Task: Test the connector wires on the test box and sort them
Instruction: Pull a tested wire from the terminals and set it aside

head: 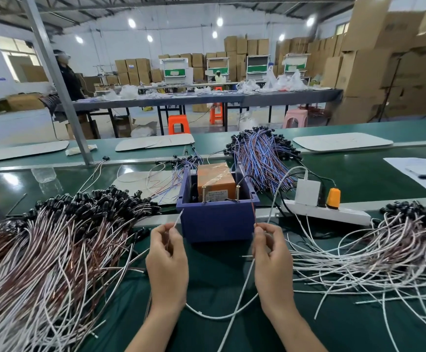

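While both of your hands hover just in front of the blue test box (217, 224), each one pinches a wire end between thumb and forefinger. Your left hand (167, 255) holds a white end (178, 218), tilted up toward the box's near-left corner but short of it. Your right hand (272, 255) holds a red end (253, 212) that rises along the near-right corner. Neither tip reaches the two screws (203, 193) standing upright inside the near rim, in front of an orange block (215, 181).

The box sits on the green bench (214, 280), between a left pile (54, 250) of white and brown wires with black connectors and a right pile (384, 250) of mostly white ones. A blue-and-red bundle (260, 153) lies behind it, and a white power strip (333, 215) just to its right.
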`<state>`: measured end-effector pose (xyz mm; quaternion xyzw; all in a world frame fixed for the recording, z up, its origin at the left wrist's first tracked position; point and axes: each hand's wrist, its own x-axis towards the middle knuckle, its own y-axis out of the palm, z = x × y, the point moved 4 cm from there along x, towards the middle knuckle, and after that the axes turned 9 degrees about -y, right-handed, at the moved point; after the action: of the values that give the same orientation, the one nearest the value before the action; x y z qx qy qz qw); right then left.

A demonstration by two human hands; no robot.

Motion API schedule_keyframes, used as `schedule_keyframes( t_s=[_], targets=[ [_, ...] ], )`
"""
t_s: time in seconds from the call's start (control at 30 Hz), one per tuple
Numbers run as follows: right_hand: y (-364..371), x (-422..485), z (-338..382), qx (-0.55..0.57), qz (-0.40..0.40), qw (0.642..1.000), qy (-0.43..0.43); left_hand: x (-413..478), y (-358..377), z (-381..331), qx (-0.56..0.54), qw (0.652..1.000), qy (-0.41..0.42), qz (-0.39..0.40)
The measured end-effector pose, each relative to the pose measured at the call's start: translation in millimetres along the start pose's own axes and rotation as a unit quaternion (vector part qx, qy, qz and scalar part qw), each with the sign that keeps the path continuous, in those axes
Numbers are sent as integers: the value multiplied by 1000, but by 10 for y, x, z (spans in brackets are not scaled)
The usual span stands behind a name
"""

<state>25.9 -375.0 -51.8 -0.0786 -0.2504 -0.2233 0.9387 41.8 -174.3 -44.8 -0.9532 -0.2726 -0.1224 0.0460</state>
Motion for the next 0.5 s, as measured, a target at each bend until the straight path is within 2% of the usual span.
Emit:
schedule_keyframes(
  t_s=[0.2, 0.37, 0.5],
  targets=[
    [50, 125, 10, -48, -35, 998, -37, 131, 152, -92, 45, 995, 78, -51],
    [71, 186, -32, -79, -40, 995, -47, 166, 214, -53, 43, 992, 118, -27],
    [49, 148, -42, -61, -45, 996, -45, 156, 187, -55, 25, 991, 127, -17]
  ],
)
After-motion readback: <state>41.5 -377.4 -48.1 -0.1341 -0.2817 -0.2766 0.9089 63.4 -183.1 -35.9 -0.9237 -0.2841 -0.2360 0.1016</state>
